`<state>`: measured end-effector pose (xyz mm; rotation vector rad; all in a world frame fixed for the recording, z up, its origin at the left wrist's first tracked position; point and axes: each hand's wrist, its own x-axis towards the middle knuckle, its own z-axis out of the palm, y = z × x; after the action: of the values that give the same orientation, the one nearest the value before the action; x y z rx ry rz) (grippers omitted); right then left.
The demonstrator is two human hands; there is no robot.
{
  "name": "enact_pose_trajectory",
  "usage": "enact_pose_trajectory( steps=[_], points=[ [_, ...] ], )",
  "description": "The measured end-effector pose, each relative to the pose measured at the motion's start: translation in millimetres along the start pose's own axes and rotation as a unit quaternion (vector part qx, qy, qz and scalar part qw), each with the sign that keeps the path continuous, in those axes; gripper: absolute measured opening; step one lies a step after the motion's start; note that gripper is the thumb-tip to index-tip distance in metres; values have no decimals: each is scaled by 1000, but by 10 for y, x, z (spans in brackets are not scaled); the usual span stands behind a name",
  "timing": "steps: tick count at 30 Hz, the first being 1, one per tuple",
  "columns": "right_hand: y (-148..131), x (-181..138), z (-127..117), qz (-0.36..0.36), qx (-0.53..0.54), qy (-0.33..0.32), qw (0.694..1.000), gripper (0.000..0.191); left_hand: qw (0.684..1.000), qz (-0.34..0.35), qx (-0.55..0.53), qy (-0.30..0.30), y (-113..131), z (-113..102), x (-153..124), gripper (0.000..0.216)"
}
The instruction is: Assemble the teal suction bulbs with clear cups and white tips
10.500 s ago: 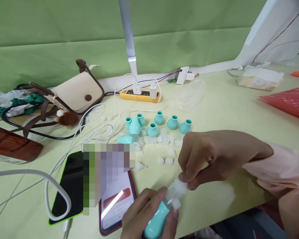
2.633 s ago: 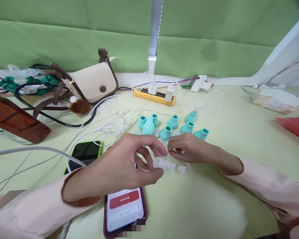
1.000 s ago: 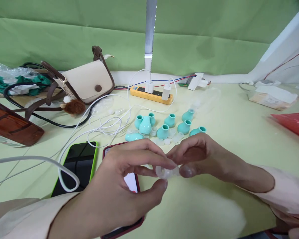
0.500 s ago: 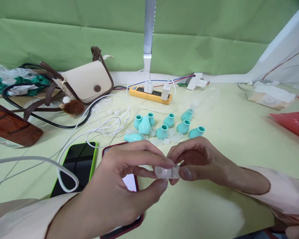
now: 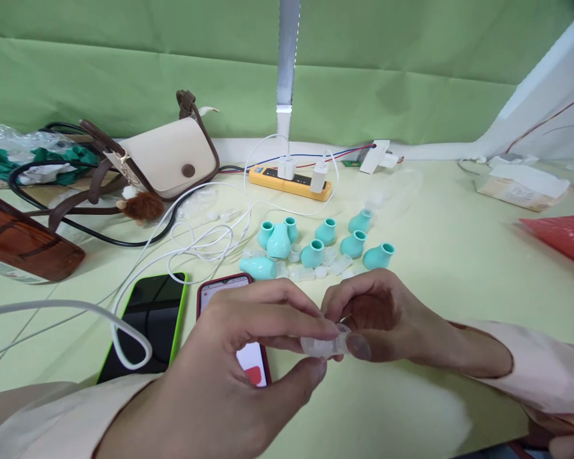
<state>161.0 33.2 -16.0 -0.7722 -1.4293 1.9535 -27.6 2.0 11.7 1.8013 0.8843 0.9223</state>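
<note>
Left hand [image 5: 234, 376], right hand [image 5: 382, 319] pinch clear piece [image 5: 326, 345]; possibly two-part

A pale yellow-green table [image 5: 459, 268] fills the lower frame. Behind it, across the top, hangs a creased green cloth backdrop [image 5: 124, 70]. A lit white lamp bar [image 5: 287, 57] stands at top centre. White sheeting [image 5: 550, 89] drapes the upper right corner.

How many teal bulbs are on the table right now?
7, all beyond the hands: a back row at, a big one, then... recount gives 8, plus one lying flat: 9.
</note>
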Motion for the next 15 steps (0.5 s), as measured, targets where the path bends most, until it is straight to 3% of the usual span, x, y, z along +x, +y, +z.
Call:
enact_pose_trajectory(
  steps=[9,15],
  points=[
    [-7,-64,67,-90,-8,75,993,25,997,-7,-81,-4,-32,-20,34,28],
    [4,-79,87,-105,-8,72,992,29,978,-78,-192,1,-55,20,83,24]
  ],
)
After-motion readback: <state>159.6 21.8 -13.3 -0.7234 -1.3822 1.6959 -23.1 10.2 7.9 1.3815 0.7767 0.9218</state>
